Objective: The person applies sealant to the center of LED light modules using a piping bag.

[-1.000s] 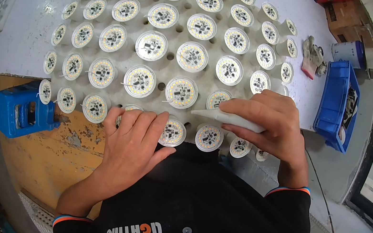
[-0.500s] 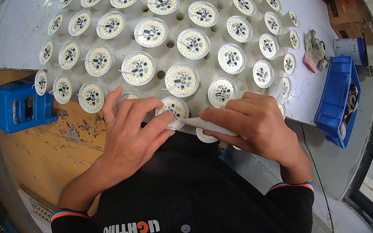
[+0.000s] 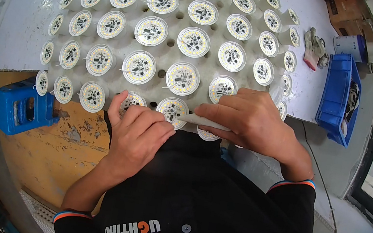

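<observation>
Right hand (image 3: 259,122): closed, with a white tube (image 3: 202,121) pinched between thumb and fingers. The tube's tip points left and lies at the face of 1 bulb (image 3: 168,108); whether it touches cannot be confirmed.

Left hand (image 3: 138,132): partly curled, fingertips at the near left edge of the same bulb. Its grip, if any, cannot be determined.

The bulb stands in the nearest row of a grey tray (image 3: 154,91), which carries several further rows of bulbs, circuit faces up. The tray sits on a white counter (image 3: 17,38).

Surroundings: at right, a blue bin (image 3: 334,101) and a glove (image 3: 313,49); at left, a blue stool (image 3: 5,111) below counter level.
</observation>
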Tool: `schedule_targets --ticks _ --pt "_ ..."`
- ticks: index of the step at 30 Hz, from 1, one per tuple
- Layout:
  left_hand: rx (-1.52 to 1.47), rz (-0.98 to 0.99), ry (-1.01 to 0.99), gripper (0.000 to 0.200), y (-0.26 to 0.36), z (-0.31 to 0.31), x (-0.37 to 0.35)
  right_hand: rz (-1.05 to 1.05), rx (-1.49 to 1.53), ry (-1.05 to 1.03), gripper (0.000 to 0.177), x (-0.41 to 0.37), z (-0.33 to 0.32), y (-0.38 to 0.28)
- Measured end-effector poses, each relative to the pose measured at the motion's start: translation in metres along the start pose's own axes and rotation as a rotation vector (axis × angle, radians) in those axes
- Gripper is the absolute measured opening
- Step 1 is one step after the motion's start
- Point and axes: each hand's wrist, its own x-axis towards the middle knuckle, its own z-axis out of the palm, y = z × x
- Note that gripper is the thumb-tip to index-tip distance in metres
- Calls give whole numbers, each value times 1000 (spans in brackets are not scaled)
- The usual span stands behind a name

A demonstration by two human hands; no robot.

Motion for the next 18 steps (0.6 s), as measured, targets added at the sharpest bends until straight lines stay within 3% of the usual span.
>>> schedule_targets --ticks 18 --pt "-1 16 12 21 -1 4 -2 -35 -48 -56 20 5 5 -3"
